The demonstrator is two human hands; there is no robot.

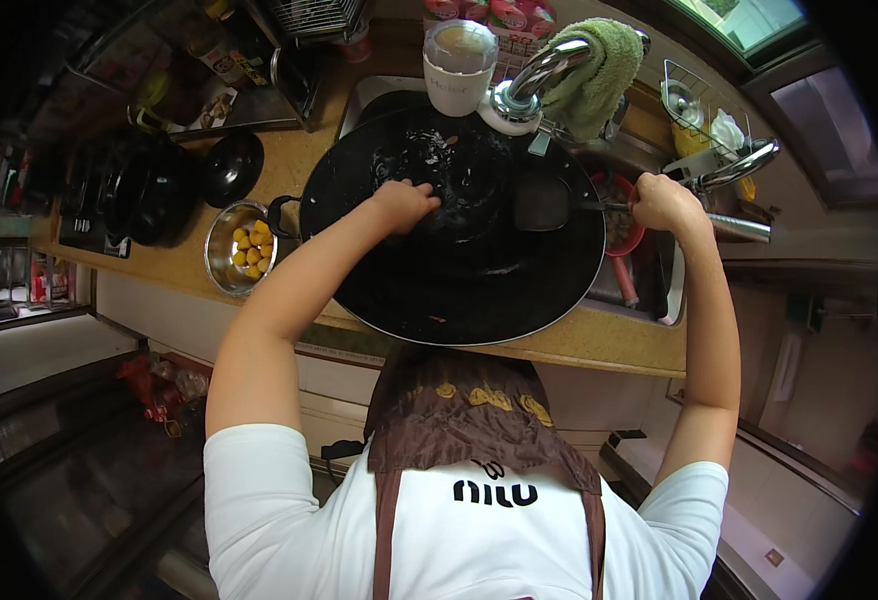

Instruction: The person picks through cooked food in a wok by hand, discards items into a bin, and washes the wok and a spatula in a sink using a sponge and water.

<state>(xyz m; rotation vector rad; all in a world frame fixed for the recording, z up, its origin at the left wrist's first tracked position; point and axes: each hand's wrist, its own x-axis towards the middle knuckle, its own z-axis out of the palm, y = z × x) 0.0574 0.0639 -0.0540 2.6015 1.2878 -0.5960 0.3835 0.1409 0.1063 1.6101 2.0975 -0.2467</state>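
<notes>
A large black wok rests over the sink at the counter's front, with shallow water glinting at its bottom. My left hand is over the inside of the wok with its fingers curled down. Whether those fingers hold anything is hidden. My right hand is closed around the handle of a spatula at the wok's right rim. The spatula's dark, broad blade lies inside the wok, and its silvery handle end sticks out to the right.
Beyond the wok stands a chrome faucet with a Haier filter and a green towel. A red-handled strainer lies in the sink. At left are a steel bowl of yellow pieces and a black lid.
</notes>
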